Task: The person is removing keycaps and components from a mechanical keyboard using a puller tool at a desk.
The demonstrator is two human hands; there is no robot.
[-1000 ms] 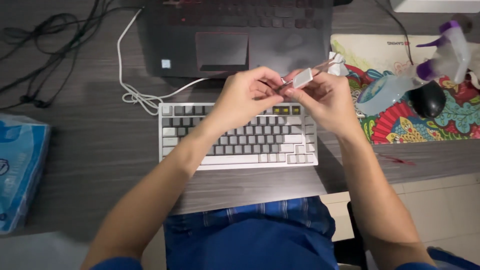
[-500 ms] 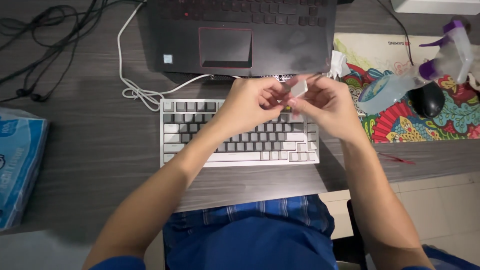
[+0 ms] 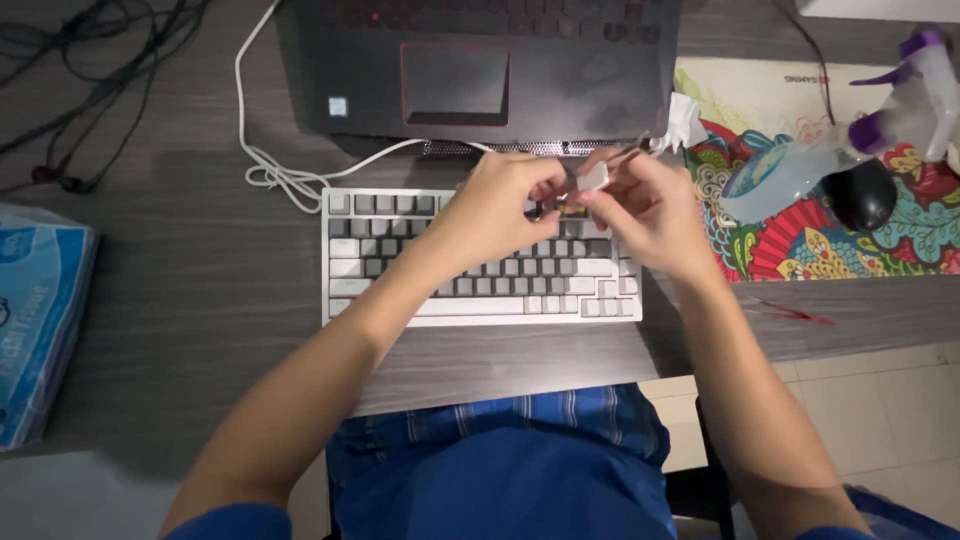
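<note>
Two hands' grip on one small pale grey keycap [image 3: 592,177], thin wire puller.

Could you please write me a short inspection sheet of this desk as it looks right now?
Surface: dark wood-grain desk.
Job's things: small pale keycap pinched above the white-and-grey mechanical keyboard.
Clutter: black laptop, blue tissue pack, clear spray bottle with purple trigger, black mouse on colourful patterned mat.
Hands: left hand and right hand meet on the keycap.
Cables: white cable; black cables.
Surroundings: pale tiled floor.
</note>
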